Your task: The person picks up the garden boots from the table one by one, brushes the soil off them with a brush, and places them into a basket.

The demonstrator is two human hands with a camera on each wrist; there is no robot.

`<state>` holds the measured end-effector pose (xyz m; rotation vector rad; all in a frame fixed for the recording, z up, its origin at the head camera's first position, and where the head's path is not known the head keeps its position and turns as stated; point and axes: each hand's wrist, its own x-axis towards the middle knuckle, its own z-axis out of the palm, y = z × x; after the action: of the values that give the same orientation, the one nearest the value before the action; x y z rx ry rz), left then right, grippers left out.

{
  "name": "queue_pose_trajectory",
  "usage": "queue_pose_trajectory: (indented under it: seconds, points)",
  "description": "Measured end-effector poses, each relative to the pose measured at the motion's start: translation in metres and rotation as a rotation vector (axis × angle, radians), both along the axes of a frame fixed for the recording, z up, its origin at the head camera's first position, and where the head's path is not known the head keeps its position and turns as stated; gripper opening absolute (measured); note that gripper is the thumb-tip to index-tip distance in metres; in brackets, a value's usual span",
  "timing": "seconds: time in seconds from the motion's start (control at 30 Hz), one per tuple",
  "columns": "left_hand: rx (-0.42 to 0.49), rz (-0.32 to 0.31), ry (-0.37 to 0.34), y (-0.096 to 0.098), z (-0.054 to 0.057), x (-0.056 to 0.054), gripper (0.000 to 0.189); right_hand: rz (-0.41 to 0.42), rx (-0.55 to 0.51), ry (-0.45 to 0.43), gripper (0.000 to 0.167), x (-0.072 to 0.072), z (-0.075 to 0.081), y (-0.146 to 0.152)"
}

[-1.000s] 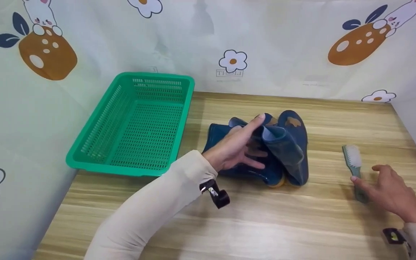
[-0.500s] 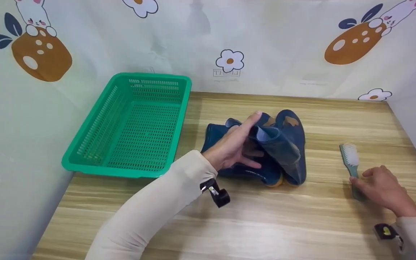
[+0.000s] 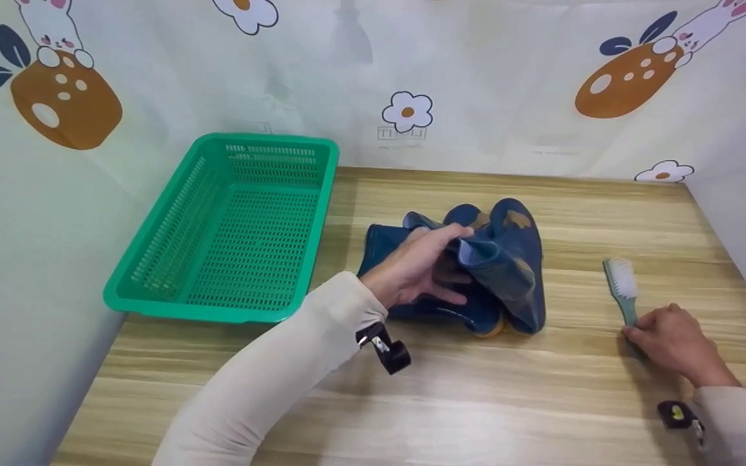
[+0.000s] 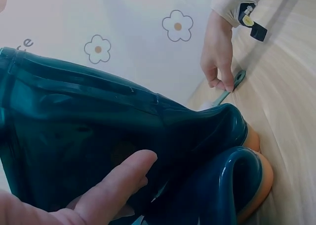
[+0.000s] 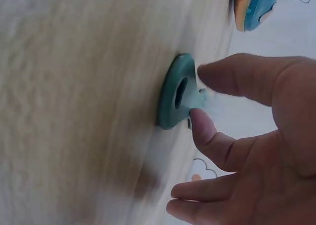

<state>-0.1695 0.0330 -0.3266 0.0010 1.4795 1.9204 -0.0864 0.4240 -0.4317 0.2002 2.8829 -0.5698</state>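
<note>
A pair of dark blue rain boots (image 3: 515, 278) with brown patches and orange-edged soles lies mid-table, shafts creased. Against them rests my left hand (image 3: 415, 268), its fingers spread over the nearer boot and the thumb at the other's folded shaft opening. In the left wrist view, one straight digit (image 4: 116, 185) lies along the glossy boot shaft (image 4: 84, 116). To the right, a green scrubbing brush (image 3: 620, 285) with white bristles lies on the table. My right hand (image 3: 674, 343) pinches its handle between thumb and index finger; the handle's holed end (image 5: 170, 92) shows in the right wrist view.
Left of the boots stands a green perforated plastic basket (image 3: 295, 285) with nothing in it. Behind the wood-patterned table (image 3: 476, 401) hangs a pale printed sheet (image 3: 476, 77), with sides at left and right.
My right hand has come in onto the brush handle, its thumb and index finger closing together. My left thumb has lowered towards the folded shaft. The head view has shifted slightly.
</note>
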Motion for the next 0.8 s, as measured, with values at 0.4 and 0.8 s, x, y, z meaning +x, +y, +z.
queue_pose_trajectory:
  seconds: [0.4, 0.8]
  points:
    - [0.039, -0.007, -0.017, 0.000, 0.000, -0.002, 0.029, -0.140, -0.039, -0.088, 0.037, 0.004, -0.003, 0.011]
    - [0.055, 0.075, -0.018, -0.005, -0.003, 0.001, 0.037, -0.135, -0.102, -0.075, 0.031, 0.002, 0.002, 0.014]
